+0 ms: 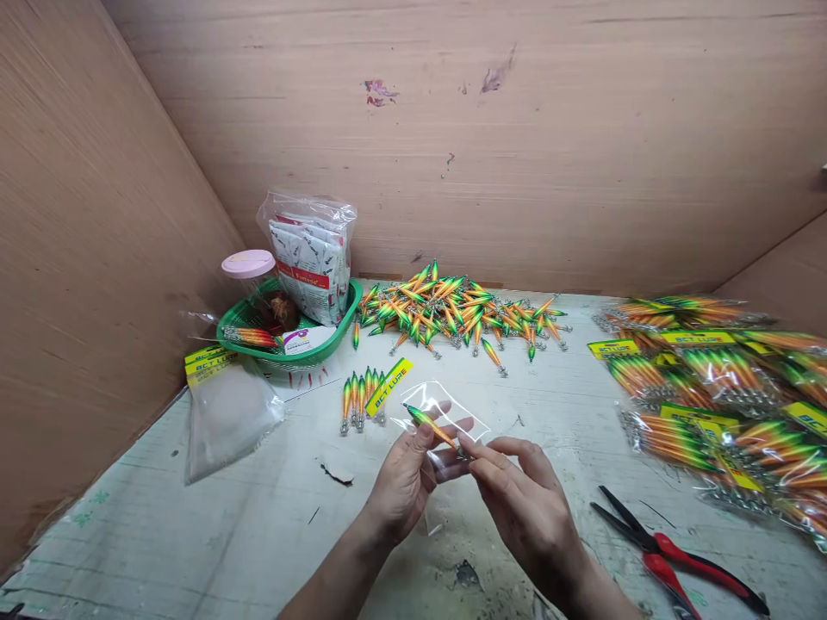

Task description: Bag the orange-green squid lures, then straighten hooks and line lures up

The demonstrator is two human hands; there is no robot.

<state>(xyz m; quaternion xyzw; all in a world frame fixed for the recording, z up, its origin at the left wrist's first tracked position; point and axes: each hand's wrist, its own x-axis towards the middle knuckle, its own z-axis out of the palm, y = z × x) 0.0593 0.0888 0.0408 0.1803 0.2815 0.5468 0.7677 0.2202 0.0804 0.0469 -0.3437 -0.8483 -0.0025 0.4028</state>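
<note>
green-orange lure (pixel 439 431) — likely light, stiff, slick; best held mid-body — pinched by left hand (pixel 401 484) there, right hand's (pixel 526 492) fingers closed near its hooks (pixel 463 454).

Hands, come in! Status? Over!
Left hand holds lure and clear bag. Right hand at its orange end. Red-handled tool off right, clear of both.

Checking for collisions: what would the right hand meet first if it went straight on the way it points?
The right hand would likely meet the held lure first, then the left hand; depth is unclear.
</note>
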